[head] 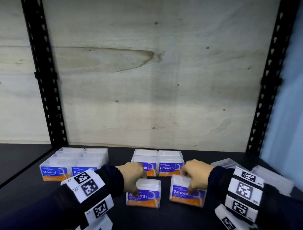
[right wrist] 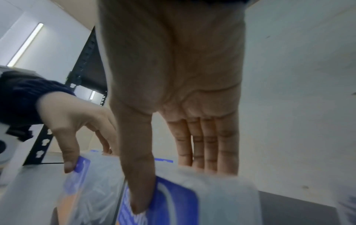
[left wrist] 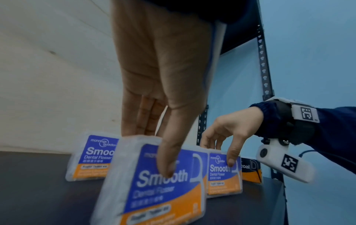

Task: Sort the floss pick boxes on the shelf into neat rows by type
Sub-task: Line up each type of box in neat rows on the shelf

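Note:
Two clear floss pick boxes with blue and orange "Smooth" labels stand side by side near the shelf's front. My left hand [head: 137, 184] pinches the left Smooth box [head: 143, 195] from above, thumb on its label and fingers behind. My right hand [head: 190, 184] pinches the right Smooth box [head: 187, 194] the same way. In the left wrist view the left Smooth box [left wrist: 154, 182] looks tilted and blurred, and the right Smooth box [left wrist: 223, 178] sits beyond it. Two rows of Smooth boxes [head: 156, 163] stand just behind both hands. Two rows of Round boxes [head: 70, 165] stand at the left.
More clear boxes [head: 273, 177] lie at the right edge, among them a charcoal-labelled box [left wrist: 250, 172]. Black slotted uprights [head: 44, 75] frame the dark shelf [head: 110, 156], with a plywood back wall [head: 148, 80] behind. Bare shelf shows between the Round and Smooth rows.

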